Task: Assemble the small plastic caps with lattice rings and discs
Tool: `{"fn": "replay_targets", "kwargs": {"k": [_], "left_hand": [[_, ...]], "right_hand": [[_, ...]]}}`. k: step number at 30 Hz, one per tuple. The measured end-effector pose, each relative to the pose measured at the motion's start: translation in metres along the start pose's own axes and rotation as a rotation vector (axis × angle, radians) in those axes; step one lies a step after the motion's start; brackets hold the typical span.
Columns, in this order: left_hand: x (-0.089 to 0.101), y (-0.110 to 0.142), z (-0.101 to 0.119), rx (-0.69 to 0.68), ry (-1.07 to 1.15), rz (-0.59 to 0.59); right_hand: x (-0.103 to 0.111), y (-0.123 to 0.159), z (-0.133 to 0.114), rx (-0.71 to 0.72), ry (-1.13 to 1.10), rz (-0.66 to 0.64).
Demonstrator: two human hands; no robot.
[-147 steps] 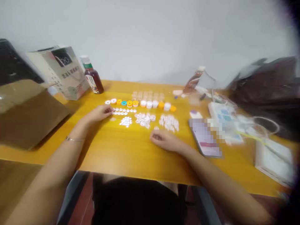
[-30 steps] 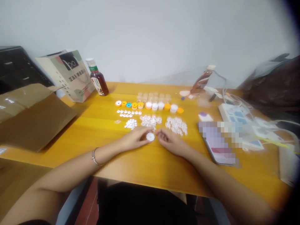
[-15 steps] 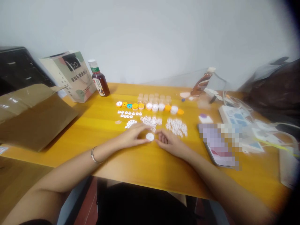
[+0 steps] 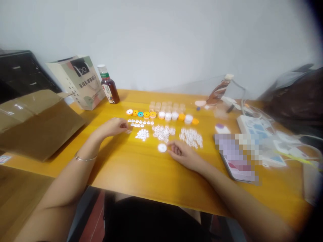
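At the middle of the table, a round white disc-shaped cap (image 4: 162,148) faces up, with a small mark at its centre. The curled thumb and forefinger of my right hand (image 4: 182,154) are at its right edge and appear to steady it. Further left, my left hand (image 4: 113,127) is closed, fingertips down beside a few tiny clear pieces (image 4: 129,131); whatever it pinches is too small to make out. Small white round pieces (image 4: 142,134), flower-shaped white pieces (image 4: 164,133) and a pile of translucent pieces (image 4: 191,137) lie beyond the disc.
A row of orange, blue and white caps (image 4: 146,115) lies behind, with clear cups (image 4: 168,107) further back. A cardboard box (image 4: 37,124), paper bag (image 4: 84,84) and dark bottle (image 4: 109,89) stand left. Right are a phone (image 4: 234,159), power strip (image 4: 254,129) and another bottle (image 4: 218,91).
My left hand has left the white cap and moved left to the tiny clear pieces, its fingers now curled. My right hand and the cap have stayed in place.
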State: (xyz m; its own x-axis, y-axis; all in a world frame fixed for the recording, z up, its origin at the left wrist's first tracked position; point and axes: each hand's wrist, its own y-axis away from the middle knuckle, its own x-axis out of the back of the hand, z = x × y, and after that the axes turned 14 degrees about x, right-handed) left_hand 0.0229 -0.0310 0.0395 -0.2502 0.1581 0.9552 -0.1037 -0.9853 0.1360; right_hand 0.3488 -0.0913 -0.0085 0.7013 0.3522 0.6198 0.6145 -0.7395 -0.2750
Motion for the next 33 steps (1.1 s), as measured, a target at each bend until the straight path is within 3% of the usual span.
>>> {"fn": "replay_targets", "kwargs": {"k": [9,26,30,33], "left_hand": [[-0.014,-0.008,0.004,-0.023,-0.004,0.015],[-0.011,-0.007,0.003,-0.001,0.022,0.069],[-0.005,0.002,0.015,-0.033,0.29,0.081],[-0.015,0.012,0.04,-0.138,0.69,-0.052]], "right_hand": [[-0.001,0.0,0.0,0.009,0.021,-0.01],[0.0,0.0,-0.005,-0.002,0.005,0.022],[0.004,-0.002,-0.013,0.001,0.009,0.147],[0.004,-0.004,-0.019,0.002,-0.035,0.27]]}}
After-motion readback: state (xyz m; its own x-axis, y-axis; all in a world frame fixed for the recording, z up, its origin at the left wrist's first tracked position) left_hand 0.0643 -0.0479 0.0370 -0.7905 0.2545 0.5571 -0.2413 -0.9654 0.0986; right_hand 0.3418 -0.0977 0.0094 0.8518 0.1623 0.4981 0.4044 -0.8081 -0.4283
